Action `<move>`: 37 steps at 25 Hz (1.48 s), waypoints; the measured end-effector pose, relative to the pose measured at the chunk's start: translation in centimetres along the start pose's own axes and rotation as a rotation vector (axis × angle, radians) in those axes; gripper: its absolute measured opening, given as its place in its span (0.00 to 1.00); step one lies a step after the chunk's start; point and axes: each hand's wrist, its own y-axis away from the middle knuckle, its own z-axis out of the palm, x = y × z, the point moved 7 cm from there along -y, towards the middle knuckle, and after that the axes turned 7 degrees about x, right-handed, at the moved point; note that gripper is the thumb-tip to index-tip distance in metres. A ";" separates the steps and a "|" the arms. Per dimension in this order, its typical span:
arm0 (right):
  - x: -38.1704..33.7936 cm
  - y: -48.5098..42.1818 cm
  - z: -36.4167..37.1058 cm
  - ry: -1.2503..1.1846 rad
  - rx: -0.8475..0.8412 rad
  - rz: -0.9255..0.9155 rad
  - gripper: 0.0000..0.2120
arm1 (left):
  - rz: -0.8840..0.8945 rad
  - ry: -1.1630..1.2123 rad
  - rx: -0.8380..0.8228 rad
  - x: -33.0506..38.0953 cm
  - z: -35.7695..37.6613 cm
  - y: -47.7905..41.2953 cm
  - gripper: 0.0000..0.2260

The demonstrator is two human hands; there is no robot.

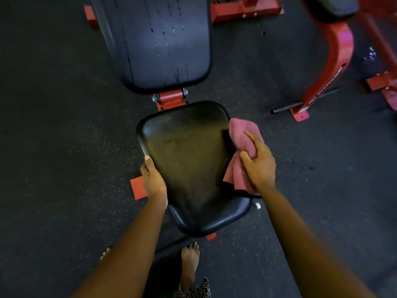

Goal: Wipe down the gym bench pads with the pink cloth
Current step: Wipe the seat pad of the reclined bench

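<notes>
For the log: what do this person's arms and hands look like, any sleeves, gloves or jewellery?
The left forearm and right forearm are bare to the frame's edge, with no sleeves in view. The left hand and right hand wear no gloves, and no watch, bracelet or ring shows. The left thumbnail is longish and pale.

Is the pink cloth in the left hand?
No, the right hand grips the pink cloth; the left hand holds the seat pad.

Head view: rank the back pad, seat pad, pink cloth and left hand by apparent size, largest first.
1. seat pad and back pad: about alike; the back pad runs out of frame.
2. pink cloth
3. left hand
</notes>
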 end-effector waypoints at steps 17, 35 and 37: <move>-4.7 18.8 6.4 0.473 -0.057 -0.052 0.39 | -0.251 0.142 -0.466 -6.6 -0.6 1.2 0.40; -32.8 24.4 7.3 0.103 -0.362 -0.317 0.27 | 0.179 -0.679 -0.211 17.3 -42.1 -5.2 0.16; -34.6 22.8 8.1 0.117 -0.390 -0.359 0.28 | 0.180 -0.637 -0.172 19.6 -43.0 -5.8 0.16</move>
